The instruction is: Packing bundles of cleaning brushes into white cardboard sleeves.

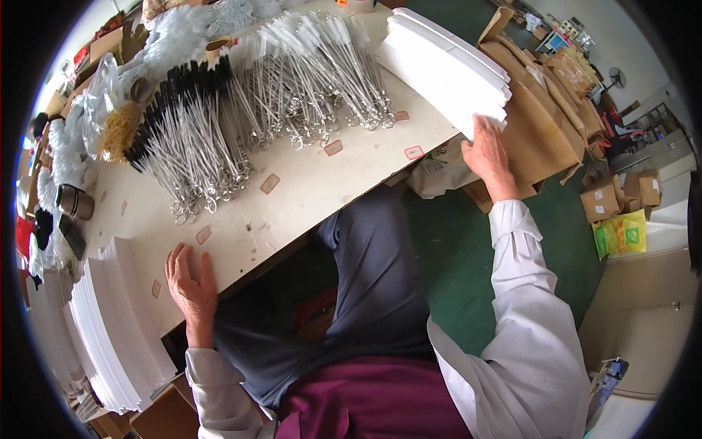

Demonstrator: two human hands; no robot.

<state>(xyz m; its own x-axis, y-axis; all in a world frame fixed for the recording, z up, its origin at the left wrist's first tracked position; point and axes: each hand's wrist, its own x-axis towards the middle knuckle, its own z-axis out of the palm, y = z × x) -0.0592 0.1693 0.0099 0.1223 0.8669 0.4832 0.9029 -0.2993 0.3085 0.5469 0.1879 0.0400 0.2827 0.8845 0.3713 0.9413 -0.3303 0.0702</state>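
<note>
At the table's right end, my right hand (488, 157) has its fingers closed on the near corner of a white flat card (446, 80), part of an overlapping pile; the fingertips are partly hidden. My left hand (191, 285) lies on the table (292, 197) close to its front edge, fingers stretched out, holding nothing. Beyond it are many thin wire-handled brushes with looped ends: a black-bristled bunch (194, 139) and, to its right, a white-bristled bunch (307, 80). Left of my left hand stands a stack of white flat cards (110, 329).
Yellow rubber bands (121, 132) and clear plastic bags (102, 95) lie at the far left, near a dark cup (75, 201). An open cardboard box (537, 124) stands against the table's right side. Small red-edged labels (270, 183) are on the tabletop. My legs are under the front edge.
</note>
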